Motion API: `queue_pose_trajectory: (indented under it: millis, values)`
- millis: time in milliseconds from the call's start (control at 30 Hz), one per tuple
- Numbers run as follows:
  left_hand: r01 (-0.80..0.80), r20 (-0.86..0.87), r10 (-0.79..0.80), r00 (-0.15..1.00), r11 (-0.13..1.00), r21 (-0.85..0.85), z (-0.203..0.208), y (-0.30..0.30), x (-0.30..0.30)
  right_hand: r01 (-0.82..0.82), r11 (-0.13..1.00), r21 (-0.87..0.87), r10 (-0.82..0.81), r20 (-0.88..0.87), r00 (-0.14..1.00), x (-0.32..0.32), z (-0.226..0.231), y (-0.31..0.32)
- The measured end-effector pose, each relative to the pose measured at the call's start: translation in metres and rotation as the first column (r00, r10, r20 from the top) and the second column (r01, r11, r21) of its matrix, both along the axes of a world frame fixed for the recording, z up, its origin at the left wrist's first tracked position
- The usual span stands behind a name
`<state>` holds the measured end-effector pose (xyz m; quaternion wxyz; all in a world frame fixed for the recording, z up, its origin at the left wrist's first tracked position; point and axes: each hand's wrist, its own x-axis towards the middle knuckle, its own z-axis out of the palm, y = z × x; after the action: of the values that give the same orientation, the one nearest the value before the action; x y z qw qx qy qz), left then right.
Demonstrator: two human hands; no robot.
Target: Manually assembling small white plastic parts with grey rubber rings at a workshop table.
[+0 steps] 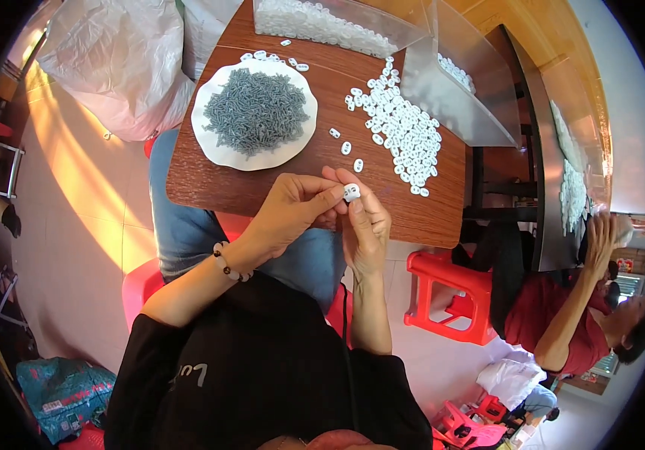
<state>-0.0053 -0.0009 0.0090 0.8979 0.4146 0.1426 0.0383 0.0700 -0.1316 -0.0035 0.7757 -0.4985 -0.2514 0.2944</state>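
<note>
Over the table's near edge, both hands meet around a small white oval plastic piece with dark marks. My right hand pinches it between thumb and fingers. My left hand, thumb and forefinger pressed together, touches the piece's left side; anything tiny in that pinch is hidden. Just beyond, a white wavy-rimmed plate bears a heap of small grey screws. Similar white pieces lie in a loose pile to the right, with a few single ones between plate and pile.
Clear-walled bins holding more white pieces stand along the brown table's far side. At right, a co-worker in a red top sits at a dark table. A red stool stands between us. Large white bags are at far left.
</note>
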Motion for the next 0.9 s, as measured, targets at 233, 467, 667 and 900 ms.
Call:
queue_pose_trajectory:
  millis: [233, 467, 667, 900]
  values:
    - [-0.01, 0.016, 0.009, 1.0, 0.997, 0.077, -0.012, 0.0, 0.008, 0.071, 0.993, -0.098, -0.066, 0.053, 0.996, 0.003, -0.008, 0.001]
    - [-0.084, 0.075, 0.066, 0.995, 0.956, 0.281, -0.052, 0.004, 0.021, 0.052, 0.99, -0.128, -0.065, -0.098, 0.993, 0.009, -0.028, 0.008]
    - [-0.041, 0.06, 0.026, 0.998, 0.963, 0.266, -0.059, 0.012, 0.023, 0.069, 0.986, -0.151, -0.073, -0.021, 0.997, 0.008, -0.03, 0.011]
    - [-0.076, 0.04, 0.066, 0.997, 0.921, 0.383, -0.059, 0.005, 0.02, 0.056, 0.983, -0.174, -0.062, -0.032, 0.998, 0.009, -0.028, 0.009]
